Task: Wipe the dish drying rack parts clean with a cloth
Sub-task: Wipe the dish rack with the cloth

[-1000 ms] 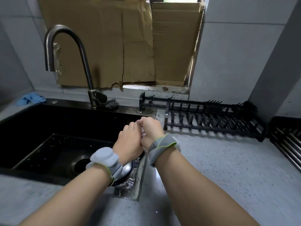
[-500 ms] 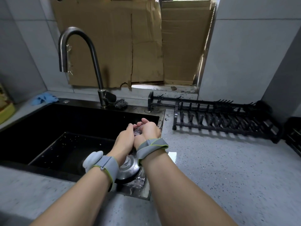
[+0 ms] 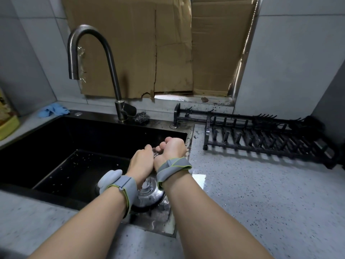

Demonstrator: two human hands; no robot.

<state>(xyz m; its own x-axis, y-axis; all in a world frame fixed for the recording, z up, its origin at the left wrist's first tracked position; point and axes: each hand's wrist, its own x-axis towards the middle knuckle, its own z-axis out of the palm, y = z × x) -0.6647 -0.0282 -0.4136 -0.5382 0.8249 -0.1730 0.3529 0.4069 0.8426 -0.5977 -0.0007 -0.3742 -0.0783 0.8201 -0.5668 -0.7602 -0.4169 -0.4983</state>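
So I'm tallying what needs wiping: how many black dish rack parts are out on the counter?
2 visible: a long rail along the wall behind the sink corner, and a pegged plate rack in front of it. More may lie beyond the right edge.

A single view, worn on the person's head, looks forward and steeply down over both forearms. It sits close above the near edge of the speckled grey surface, so the arms fill the bottom of the frame. The black sink occupies the left half, with the faucet rising at its far edge. The wide lens bends the tiled wall and the cardboard behind. The black dish rack lies along the surface's far right edge.
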